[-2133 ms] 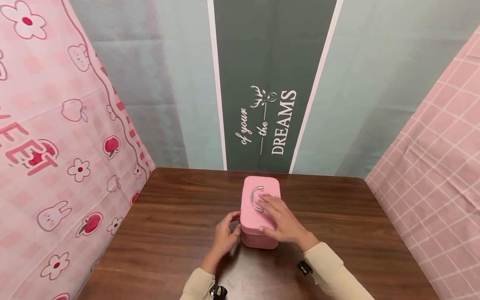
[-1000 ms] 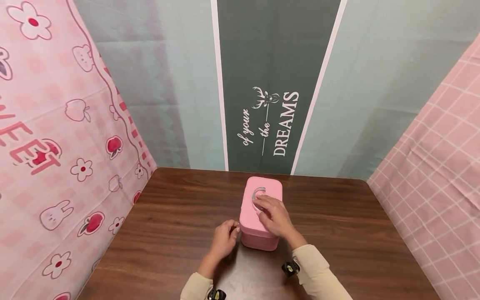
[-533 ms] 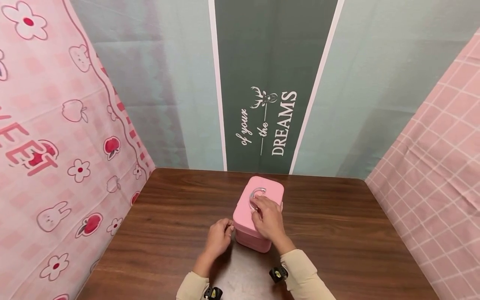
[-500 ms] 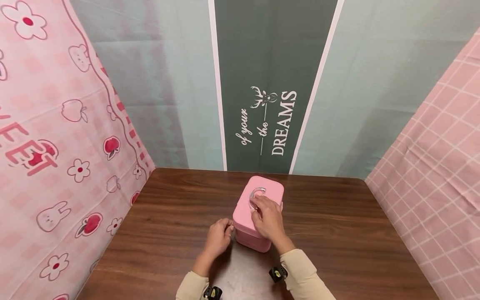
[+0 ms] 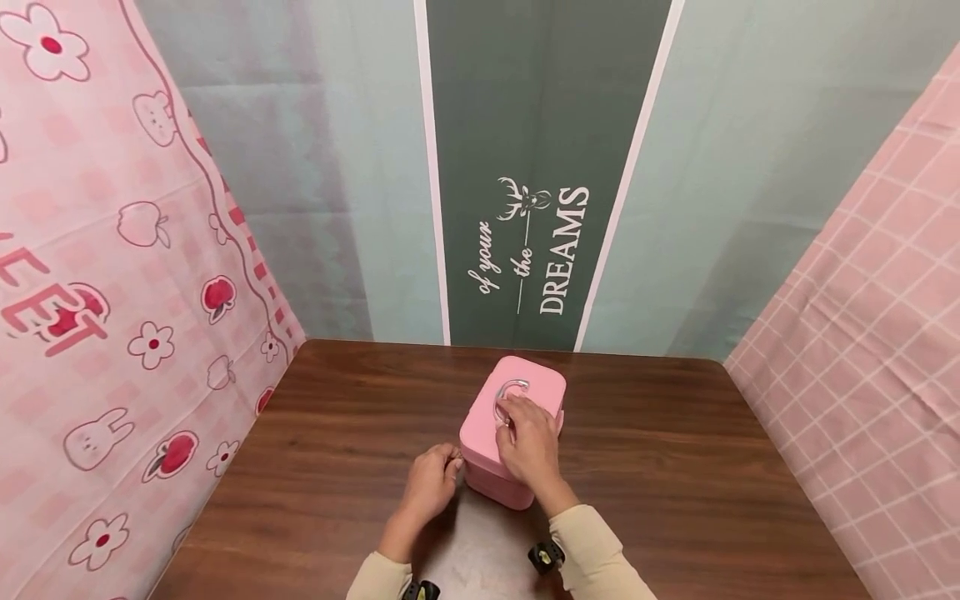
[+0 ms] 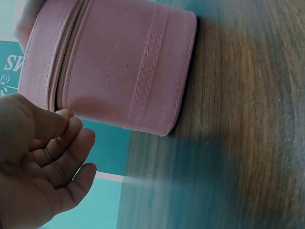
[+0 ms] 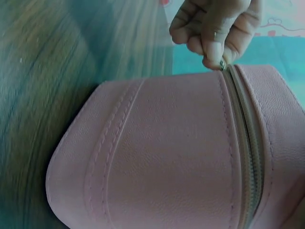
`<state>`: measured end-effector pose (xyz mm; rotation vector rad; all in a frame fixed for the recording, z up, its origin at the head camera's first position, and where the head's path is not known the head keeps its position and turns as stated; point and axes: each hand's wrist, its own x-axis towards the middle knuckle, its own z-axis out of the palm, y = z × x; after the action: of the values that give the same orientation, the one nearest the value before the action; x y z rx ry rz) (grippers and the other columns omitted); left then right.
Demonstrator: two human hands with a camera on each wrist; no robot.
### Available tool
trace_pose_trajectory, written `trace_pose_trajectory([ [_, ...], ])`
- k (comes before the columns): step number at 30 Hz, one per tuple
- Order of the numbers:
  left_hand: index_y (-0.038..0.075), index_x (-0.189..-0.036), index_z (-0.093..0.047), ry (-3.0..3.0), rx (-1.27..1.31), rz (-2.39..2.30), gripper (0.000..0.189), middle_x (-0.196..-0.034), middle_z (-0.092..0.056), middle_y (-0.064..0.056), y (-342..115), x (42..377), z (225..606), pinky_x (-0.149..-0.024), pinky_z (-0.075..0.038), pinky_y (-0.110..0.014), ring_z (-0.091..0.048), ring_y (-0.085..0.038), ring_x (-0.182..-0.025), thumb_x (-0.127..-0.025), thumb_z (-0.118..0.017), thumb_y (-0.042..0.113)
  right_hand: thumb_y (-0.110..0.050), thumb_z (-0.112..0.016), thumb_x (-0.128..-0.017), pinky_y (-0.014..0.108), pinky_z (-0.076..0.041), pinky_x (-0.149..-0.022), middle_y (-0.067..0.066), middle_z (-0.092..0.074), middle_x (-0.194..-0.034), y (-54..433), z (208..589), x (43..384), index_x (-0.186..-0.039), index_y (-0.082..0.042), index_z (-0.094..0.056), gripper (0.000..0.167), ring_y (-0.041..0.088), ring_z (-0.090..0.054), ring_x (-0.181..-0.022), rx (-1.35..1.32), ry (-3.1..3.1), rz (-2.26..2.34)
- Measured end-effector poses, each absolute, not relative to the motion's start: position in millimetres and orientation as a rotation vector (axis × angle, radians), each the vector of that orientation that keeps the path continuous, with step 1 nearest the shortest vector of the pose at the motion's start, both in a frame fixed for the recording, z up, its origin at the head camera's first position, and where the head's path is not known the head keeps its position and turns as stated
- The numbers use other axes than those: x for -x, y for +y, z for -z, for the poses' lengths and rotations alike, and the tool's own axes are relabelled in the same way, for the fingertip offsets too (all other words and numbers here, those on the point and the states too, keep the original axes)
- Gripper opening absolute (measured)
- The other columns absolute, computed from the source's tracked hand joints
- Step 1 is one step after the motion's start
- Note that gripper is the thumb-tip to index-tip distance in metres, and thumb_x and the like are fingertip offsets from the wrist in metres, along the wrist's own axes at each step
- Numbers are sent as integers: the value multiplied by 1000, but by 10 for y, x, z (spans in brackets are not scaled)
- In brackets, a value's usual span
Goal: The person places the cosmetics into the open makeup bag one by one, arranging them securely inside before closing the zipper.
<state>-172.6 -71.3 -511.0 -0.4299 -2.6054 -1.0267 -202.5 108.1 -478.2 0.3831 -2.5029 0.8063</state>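
A pink zippered vanity case (image 5: 487,427) stands upright on the wooden table in the head view, its lid down. My left hand (image 5: 433,481) is at the near left corner, pinching the zipper pull (image 7: 222,65) between thumb and finger. In the left wrist view that hand (image 6: 47,157) is beside the zipper (image 6: 62,59), its other fingers loosely curled. My right hand (image 5: 531,442) lies over the lid, fingers curled at the near end of the silver handle (image 5: 513,385), partly hiding it. The zip track (image 7: 248,143) looks closed along the side seen in the right wrist view.
The dark wooden table (image 5: 675,467) extends around the case on all sides. A green and grey cloth backdrop (image 5: 360,208) hangs behind it. Pink patterned cloths stand along the left (image 5: 172,375) and right (image 5: 862,333).
The case has turned, its near end swinging left. My left hand has come nearer along its left side to the corner. My right hand has gone from spread on the lid to curled at the handle.
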Motion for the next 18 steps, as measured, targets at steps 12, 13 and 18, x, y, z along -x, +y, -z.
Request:
trace_pose_trajectory([
  [12,8,-80,-65,-2546,420,1116,8,-76,-58,3,-816,1749,5157,-62,-44,-31,-54,-13,-68,-83,-65,1,-12,-62,-76,51,-30,-94,12,-61,-118,991,4796,2031,-109,-7,-68,33,30,-51,-113,-345,-2439,-836],
  [13,7,-81,-66,-2538,411,1146,7,-77,-59,2,-820,1747,5168,-64,-44,-32,-55,-14,-70,-84,-64,1,-13,-62,-76,51,-30,-93,12,-61,-118,1005,4793,2034,-108,-7,-68,33,31,-52,-113,-354,-2442,-840],
  [18,6,-85,-67,-2533,368,1231,10,-82,-59,3,-827,1741,5224,-68,-44,-33,-56,-15,-75,-89,-59,5,-17,-65,-72,53,-33,-87,13,-61,-116,1172,4744,2156,-109,-6,-67,39,33,-52,-110,-553,-2458,-822],
])
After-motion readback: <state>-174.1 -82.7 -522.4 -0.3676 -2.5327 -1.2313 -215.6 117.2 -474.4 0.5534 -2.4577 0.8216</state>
